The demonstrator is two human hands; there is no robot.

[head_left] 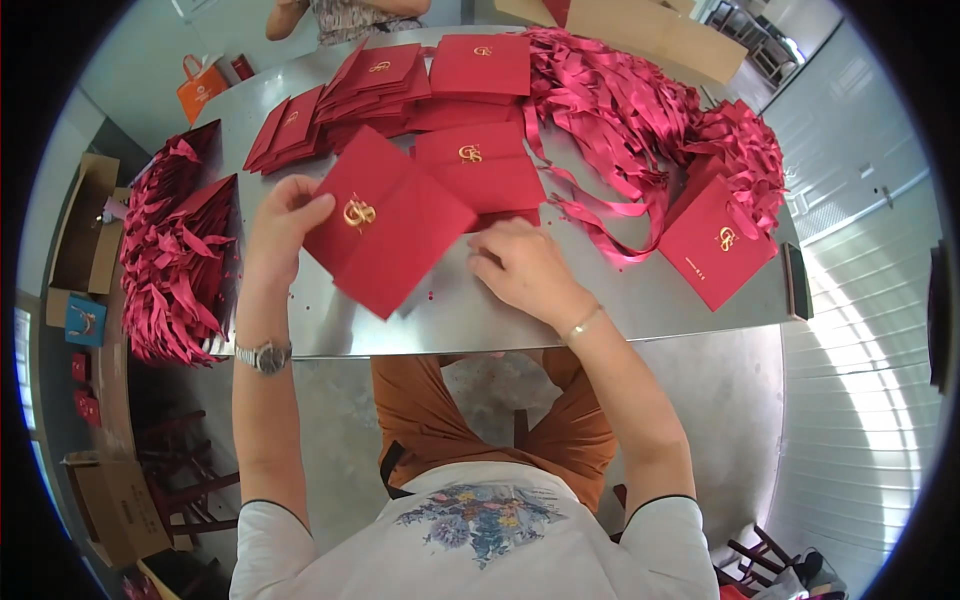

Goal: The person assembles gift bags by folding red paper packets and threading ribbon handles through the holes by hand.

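Observation:
My left hand [292, 225] grips a flat red paper bag [390, 230] with a gold emblem, thumb on its face and fingers behind. The bag is tilted and held over the near part of the metal table [330, 335]. My right hand [525, 272] is low over the table, just right of the bag's corner. Its fingers are curled together, and whatever they may hold is hidden. Just beyond that hand lies a stack of flat red bags [480, 170]. Another red bag [715, 245], with a ribbon handle, lies at the table's right.
More stacks of red bags [480, 65] line the far side. Pink ribbons [610, 110] are heaped at the far right; ribboned bags [175, 270] are piled at the left edge. A dark phone-like object [795, 280] lies at the right edge. Another person [350, 15] is across the table.

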